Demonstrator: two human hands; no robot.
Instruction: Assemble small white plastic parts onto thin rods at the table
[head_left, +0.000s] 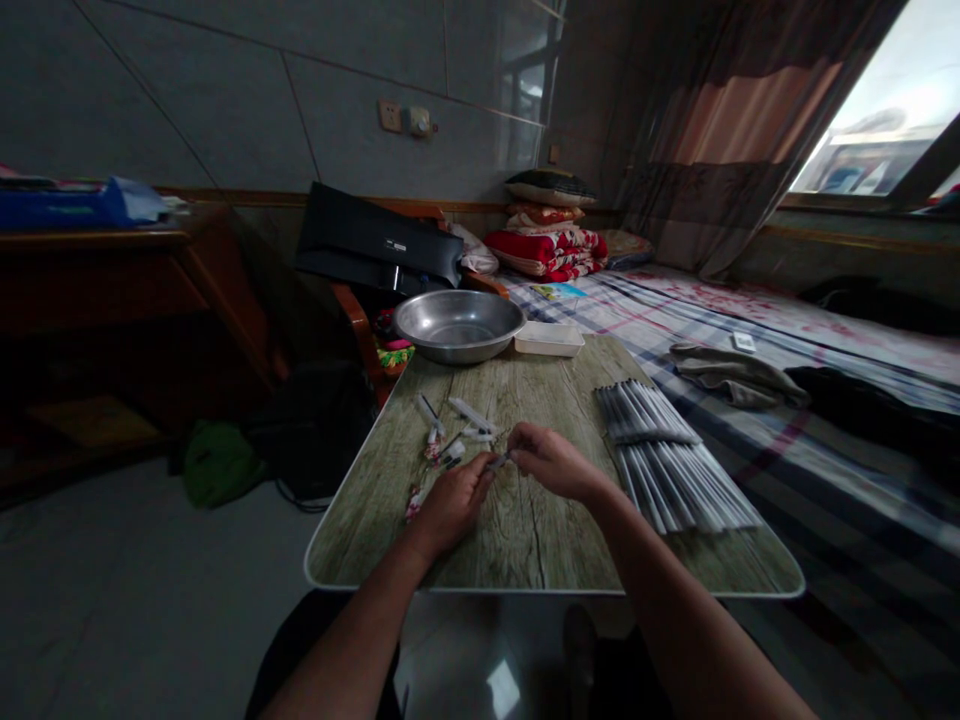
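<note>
Fingertips of both hands pinch one small pale part (498, 461) between them, just above the wooden tabletop (525, 530). Left hand (452, 500) grips its near end, right hand (551, 462) its far end, fingers narrow and closed on it (too small to tell what the part is). Just left of the hands: scattered small white pieces (454, 432). To the right: a row of long white-grey sticks (667, 455). At the far edge: a steel basin (459, 324) with a white tray (549, 338) beside it.

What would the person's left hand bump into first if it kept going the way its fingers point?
Probably the right hand: the left hand points right and slightly up, fingertips almost meeting it around a small pen part.
</note>
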